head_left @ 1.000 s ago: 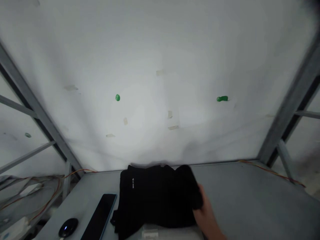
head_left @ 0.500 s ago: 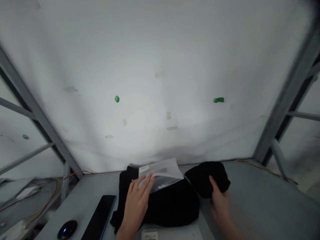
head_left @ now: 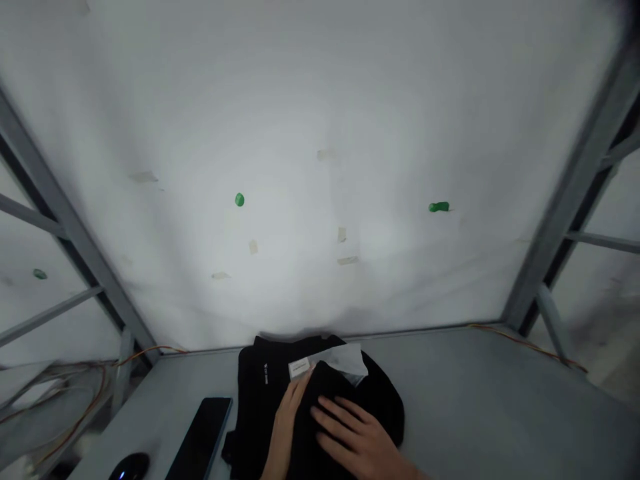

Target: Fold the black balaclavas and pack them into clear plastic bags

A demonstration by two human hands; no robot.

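Note:
A large black fabric item (head_left: 255, 400) with small white lettering lies on the table in front of me. On top of it rests a clear plastic bag (head_left: 345, 360) with a white label (head_left: 299, 368). A smaller folded black cloth (head_left: 313, 440) stands tilted over the bag's near side, hiding part of it. My right hand (head_left: 355, 437) holds this cloth, its fingers spread across the face and its thumb hidden. Along the cloth's left side lies my left hand (head_left: 285, 423), its fingertips near the label and partly covered, so its grip is unclear.
A dark phone (head_left: 200, 437) lies left of the fabric, and a round black device (head_left: 130, 467) with a blue light sits at the lower left. Behind the grey table (head_left: 480, 400) hangs a white sheet (head_left: 300, 200) between metal posts. Thin cables (head_left: 93, 407) run at the left.
My right hand has brought the small black cloth leftward from the table's right side onto the plastic bag. My left hand has moved slightly right and the bag is now partly covered.

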